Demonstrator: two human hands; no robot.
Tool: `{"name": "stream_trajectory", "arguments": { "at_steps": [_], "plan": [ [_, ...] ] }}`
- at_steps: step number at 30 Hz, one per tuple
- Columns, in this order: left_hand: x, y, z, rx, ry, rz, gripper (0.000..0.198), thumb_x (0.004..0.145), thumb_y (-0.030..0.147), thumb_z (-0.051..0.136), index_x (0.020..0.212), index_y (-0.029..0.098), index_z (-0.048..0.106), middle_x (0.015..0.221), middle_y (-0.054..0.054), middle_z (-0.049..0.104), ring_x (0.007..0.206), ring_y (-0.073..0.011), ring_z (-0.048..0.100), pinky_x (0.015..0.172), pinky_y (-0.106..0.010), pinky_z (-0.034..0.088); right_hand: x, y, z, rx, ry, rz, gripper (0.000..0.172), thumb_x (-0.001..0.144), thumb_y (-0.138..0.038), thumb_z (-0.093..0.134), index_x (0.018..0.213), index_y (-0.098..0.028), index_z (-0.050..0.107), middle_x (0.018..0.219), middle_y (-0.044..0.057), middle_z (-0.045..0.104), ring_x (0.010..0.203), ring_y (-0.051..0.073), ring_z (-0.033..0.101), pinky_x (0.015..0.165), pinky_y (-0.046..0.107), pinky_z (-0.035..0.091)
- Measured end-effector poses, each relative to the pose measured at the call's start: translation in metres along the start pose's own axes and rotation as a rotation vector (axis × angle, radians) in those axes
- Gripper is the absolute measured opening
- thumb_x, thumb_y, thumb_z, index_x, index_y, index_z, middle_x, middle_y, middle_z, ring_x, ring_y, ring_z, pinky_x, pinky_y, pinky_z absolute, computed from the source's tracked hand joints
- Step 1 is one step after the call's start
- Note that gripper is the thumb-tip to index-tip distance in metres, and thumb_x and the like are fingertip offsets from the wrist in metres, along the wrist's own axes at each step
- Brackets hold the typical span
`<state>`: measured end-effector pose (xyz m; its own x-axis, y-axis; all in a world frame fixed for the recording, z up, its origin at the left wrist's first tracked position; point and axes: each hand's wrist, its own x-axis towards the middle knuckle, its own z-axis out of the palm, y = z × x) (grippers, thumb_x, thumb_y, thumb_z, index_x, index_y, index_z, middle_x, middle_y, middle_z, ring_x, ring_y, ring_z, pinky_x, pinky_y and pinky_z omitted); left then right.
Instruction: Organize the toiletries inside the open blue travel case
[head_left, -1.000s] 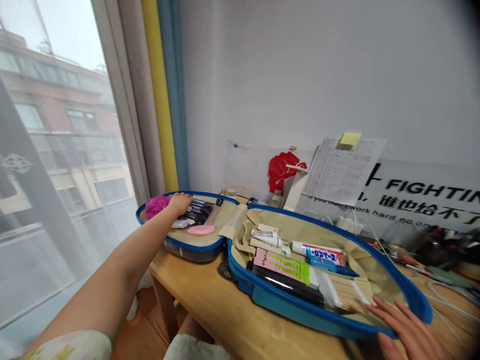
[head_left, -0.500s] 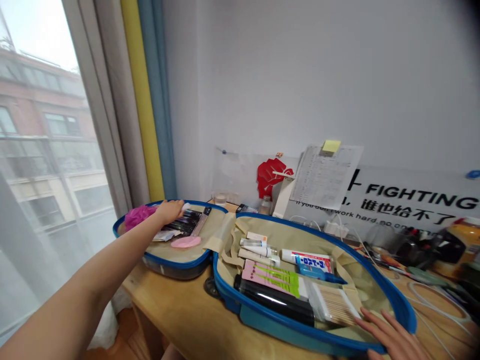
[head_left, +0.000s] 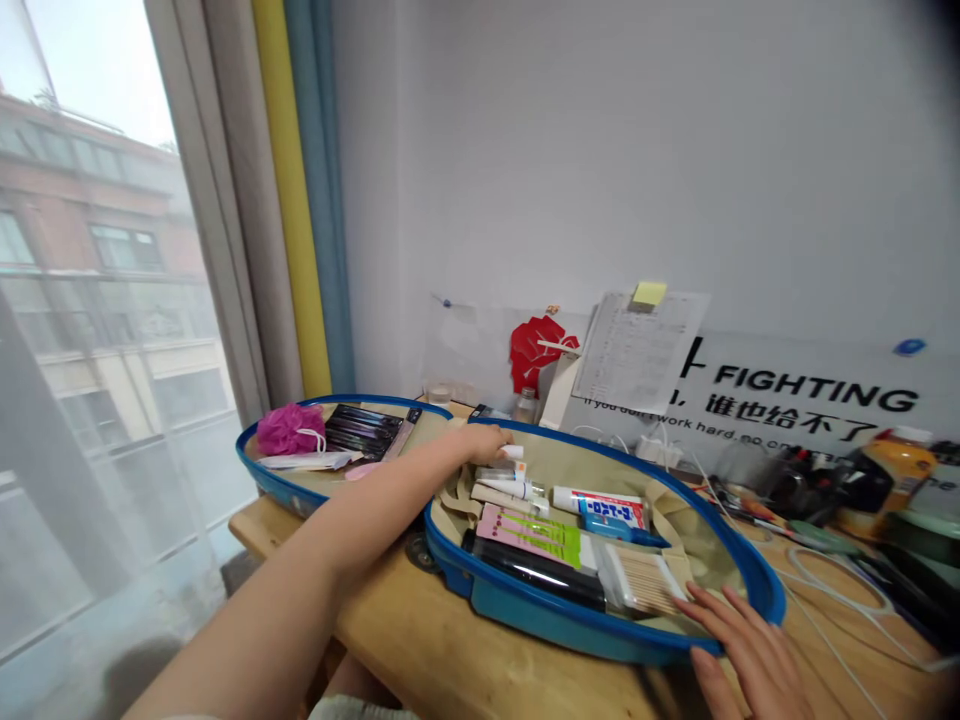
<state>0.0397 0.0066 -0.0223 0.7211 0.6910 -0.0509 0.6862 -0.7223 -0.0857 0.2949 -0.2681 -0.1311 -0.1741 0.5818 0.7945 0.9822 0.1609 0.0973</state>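
Observation:
An open blue suitcase (head_left: 525, 612) with a beige lining lies on the wooden table. My left hand (head_left: 486, 443) is closed on a small white tube (head_left: 512, 452) over the far left corner of the right half; most of the tube is hidden by the fingers. Below it lie small tubes (head_left: 514, 487), a pink and green packet (head_left: 529, 535), a black cylinder (head_left: 532, 572), a toothpaste tube (head_left: 600, 503) and a blue tube (head_left: 626, 531). My right hand (head_left: 750, 640), fingers spread and holding nothing, rests at the near right rim beside a bag of cotton swabs (head_left: 646, 580).
In the left half are a purple bath puff (head_left: 287, 430), a pack of dark brushes (head_left: 364, 430) and a white packet (head_left: 311, 461). Cables (head_left: 840, 585), pens and an orange bottle (head_left: 892, 475) crowd the table's right. A wall stands behind; curtains (head_left: 311, 200) hang left.
My left hand has moved right, from above the left half to the right half, carrying the white tube. My right hand stays at the rim. The view has shifted slightly.

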Motion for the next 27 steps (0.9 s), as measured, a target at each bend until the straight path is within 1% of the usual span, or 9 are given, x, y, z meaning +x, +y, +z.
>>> {"name": "stream_trajectory", "arguments": {
  "at_steps": [3,7,11,16,19,23,25,27],
  "plan": [
    [0.010,0.003,0.012,-0.003,-0.029,-0.038,0.038,0.089,0.037,0.047,0.124,0.024,0.053,0.120,-0.011,0.060,0.105,-0.0249,0.060,0.085,-0.033,0.047,0.000,-0.002,-0.001,0.013,0.001,0.034,0.032,0.087,-0.034,0.041,0.114,-0.022,0.055,0.117,0.008,0.062,0.115,0.029,0.054,0.090,0.047,0.045],
    [0.016,0.000,0.023,-0.029,-0.054,-0.044,0.040,0.088,0.040,0.049,0.125,0.025,0.053,0.124,-0.010,0.059,0.109,-0.0245,0.058,0.086,-0.032,0.047,0.000,-0.003,-0.002,0.030,0.025,0.036,0.031,0.087,-0.033,0.042,0.112,-0.022,0.057,0.116,0.008,0.063,0.115,0.029,0.054,0.090,0.046,0.045],
    [0.017,-0.005,0.029,-0.075,-0.055,-0.021,0.040,0.089,0.036,0.046,0.127,0.026,0.052,0.129,-0.008,0.057,0.114,-0.0220,0.055,0.090,-0.030,0.045,0.002,-0.004,-0.003,0.027,0.022,0.026,0.031,0.087,-0.033,0.042,0.111,-0.022,0.057,0.116,0.008,0.063,0.115,0.029,0.054,0.090,0.046,0.045],
    [0.019,-0.007,0.035,-0.135,-0.033,0.011,0.036,0.090,0.025,0.040,0.122,0.027,0.057,0.128,-0.002,0.059,0.113,-0.0151,0.056,0.092,-0.023,0.042,0.002,-0.004,-0.004,-0.003,0.022,-0.002,0.031,0.089,-0.031,0.040,0.114,-0.021,0.054,0.116,0.010,0.062,0.113,0.030,0.054,0.089,0.048,0.044],
    [0.021,-0.006,0.036,-0.156,-0.020,0.002,0.036,0.090,0.023,0.039,0.121,0.026,0.059,0.127,-0.002,0.060,0.112,-0.0148,0.056,0.092,-0.022,0.043,0.000,-0.003,-0.003,0.001,0.007,0.014,0.030,0.089,-0.032,0.040,0.113,-0.022,0.054,0.115,0.009,0.063,0.115,0.030,0.053,0.089,0.048,0.044],
    [0.017,-0.004,0.033,-0.178,0.035,-0.044,0.036,0.090,0.023,0.040,0.120,0.025,0.059,0.124,-0.004,0.061,0.111,-0.0162,0.057,0.093,-0.024,0.043,-0.002,0.001,0.001,0.036,0.010,0.031,0.030,0.088,-0.033,0.041,0.112,-0.022,0.057,0.115,0.008,0.063,0.115,0.031,0.054,0.090,0.050,0.043],
    [0.012,-0.002,0.028,-0.189,0.096,-0.086,0.036,0.089,0.023,0.041,0.121,0.023,0.059,0.124,-0.007,0.060,0.109,-0.0180,0.059,0.093,-0.026,0.044,-0.002,0.003,0.003,0.057,0.019,0.029,0.031,0.088,-0.033,0.041,0.112,-0.022,0.058,0.115,0.008,0.064,0.114,0.031,0.054,0.090,0.050,0.044],
    [0.005,-0.001,0.021,-0.200,0.183,-0.130,0.037,0.089,0.024,0.040,0.123,0.022,0.057,0.125,-0.009,0.058,0.106,-0.0193,0.060,0.093,-0.029,0.044,-0.001,0.004,0.005,0.070,0.024,0.030,0.032,0.087,-0.034,0.041,0.111,-0.022,0.059,0.115,0.009,0.064,0.113,0.031,0.055,0.089,0.049,0.044]
  ]
}}
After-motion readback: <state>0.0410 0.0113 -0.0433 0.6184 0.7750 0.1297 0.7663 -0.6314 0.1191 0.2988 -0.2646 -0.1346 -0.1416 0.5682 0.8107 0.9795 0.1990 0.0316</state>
